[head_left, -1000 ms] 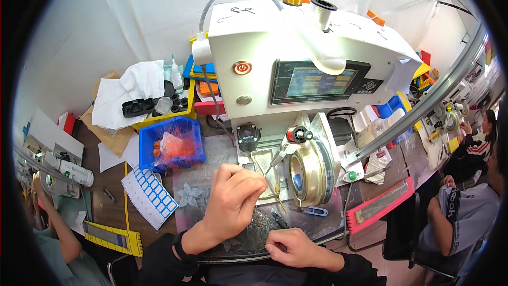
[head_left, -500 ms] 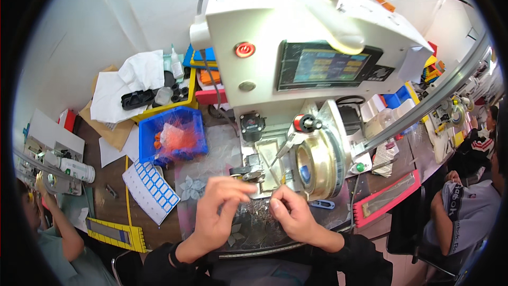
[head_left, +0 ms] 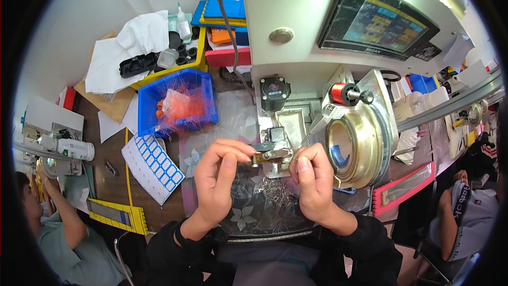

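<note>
A small metal clamp (head_left: 272, 148) with a dark lever and a brass-coloured spring stands at the front of a white winding machine (head_left: 301, 16). My left hand (head_left: 216, 175) is at its left side, fingers curled with the fingertips on the lever's end. To the right of the clamp, my right hand (head_left: 316, 182) is closed in a pinch, thumb against bent fingers; whatever it holds is too small to make out. Just above that hand are a slanted metal arm (head_left: 318, 122), a red wire spool (head_left: 345, 94) and a large brass-coloured ring wheel (head_left: 338, 151).
A blue bin (head_left: 145, 108) with tangled red wire stands left, before a yellow tray (head_left: 201, 58). Nearby lies a blue-and-white label sheet (head_left: 153, 167). Wire scraps (head_left: 275, 193) litter the mat. A pink frame (head_left: 405, 188) is at right. Other people sit at both sides.
My view has moved closer to the machine. My left hand has come from hovering beside the clamp to touching its lever. My right hand stays pinched, now held more upright beside the clamp.
</note>
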`<state>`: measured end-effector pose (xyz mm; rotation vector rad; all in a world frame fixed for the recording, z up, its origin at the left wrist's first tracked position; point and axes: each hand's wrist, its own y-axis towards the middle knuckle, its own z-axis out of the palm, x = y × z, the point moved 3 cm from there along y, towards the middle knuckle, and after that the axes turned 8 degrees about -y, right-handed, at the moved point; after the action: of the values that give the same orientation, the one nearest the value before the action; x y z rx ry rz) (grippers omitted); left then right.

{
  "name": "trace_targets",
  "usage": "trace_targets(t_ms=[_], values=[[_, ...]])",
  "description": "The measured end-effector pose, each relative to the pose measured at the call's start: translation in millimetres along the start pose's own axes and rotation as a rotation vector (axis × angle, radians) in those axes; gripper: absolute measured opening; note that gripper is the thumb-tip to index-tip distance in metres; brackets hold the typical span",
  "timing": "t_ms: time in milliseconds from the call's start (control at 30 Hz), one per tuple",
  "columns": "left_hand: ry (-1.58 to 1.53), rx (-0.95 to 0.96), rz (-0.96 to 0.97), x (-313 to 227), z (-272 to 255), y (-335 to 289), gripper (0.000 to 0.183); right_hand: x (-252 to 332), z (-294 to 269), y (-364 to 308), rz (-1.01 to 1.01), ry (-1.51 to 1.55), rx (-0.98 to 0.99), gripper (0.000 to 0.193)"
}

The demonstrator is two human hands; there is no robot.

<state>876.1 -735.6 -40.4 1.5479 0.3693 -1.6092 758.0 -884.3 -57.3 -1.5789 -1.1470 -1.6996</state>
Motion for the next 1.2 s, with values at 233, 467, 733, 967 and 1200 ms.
trace_targets(t_ms=[233, 467, 733, 967, 1200], values=[[-0.086, -0.033, -0.021, 4, -4, 4, 0.023, 8, 0, 10, -0.057, -0.016, -0.015, 0.014], [-0.086, -0.031, -0.081, 2, 0, 5, 0.019, 10, 2, 10, -0.028, -0.007, -0.039, 0.013], [-0.156, -0.043, -0.078, 5, 1, 6, 0.021, 9, 2, 12, -0.026, -0.083, -0.077, 0.014], [-0.253, -0.113, -0.04, 21, 1, 10, 0.022, 15, 2, 15, -0.03, -0.147, -0.078, 0.015], [-0.405, -0.205, -0.16, 44, 26, 14, 0.027, 15, 4, 15, 0.007, -0.122, -0.097, 0.017]])
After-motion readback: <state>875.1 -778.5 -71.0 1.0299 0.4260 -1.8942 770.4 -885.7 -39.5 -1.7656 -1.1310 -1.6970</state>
